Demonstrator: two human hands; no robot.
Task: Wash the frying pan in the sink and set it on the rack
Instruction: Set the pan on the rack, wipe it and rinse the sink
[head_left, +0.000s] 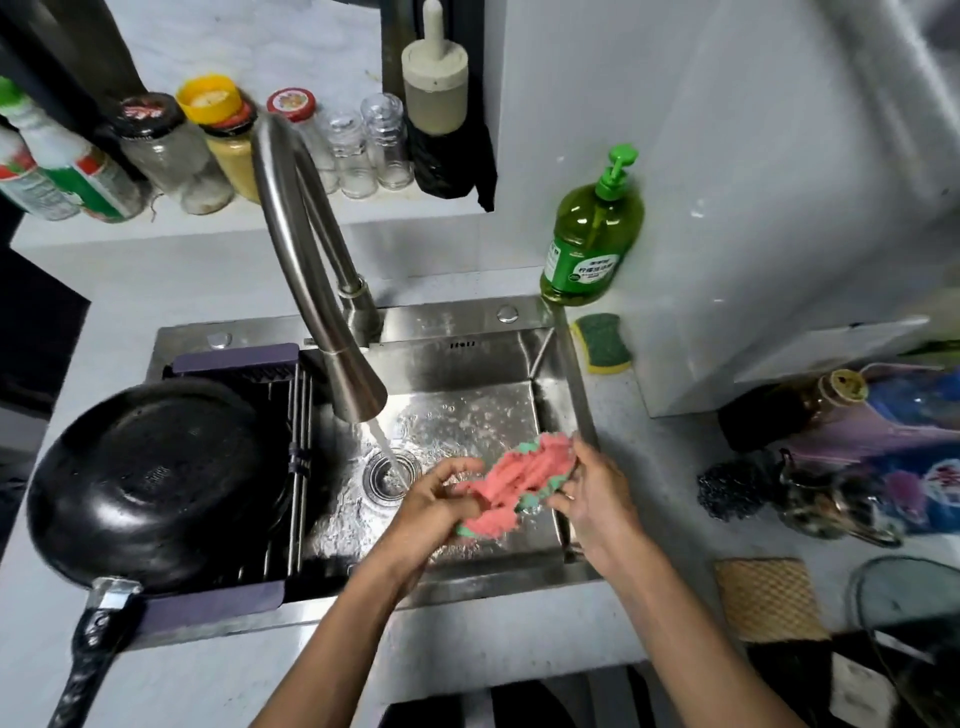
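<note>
The black frying pan (156, 483) lies upside down on the purple-framed rack (296, 467) over the left part of the steel sink (467, 358), its handle (88, 660) pointing toward me. Over the basin, both my hands hold a pink cloth with green edging (519, 480): my left hand (441, 501) grips its lower left end and my right hand (597, 499) pinches its right side. Water runs from the curved faucet (332, 322) onto the drain (389, 475) just left of my left hand.
A green dish soap bottle (592, 234) and a yellow-green sponge (602, 343) sit at the sink's right back corner. Jars and bottles line the shelf (208, 145) behind. A steel scourer (727, 491), packets and a woven mat (769, 597) crowd the right counter.
</note>
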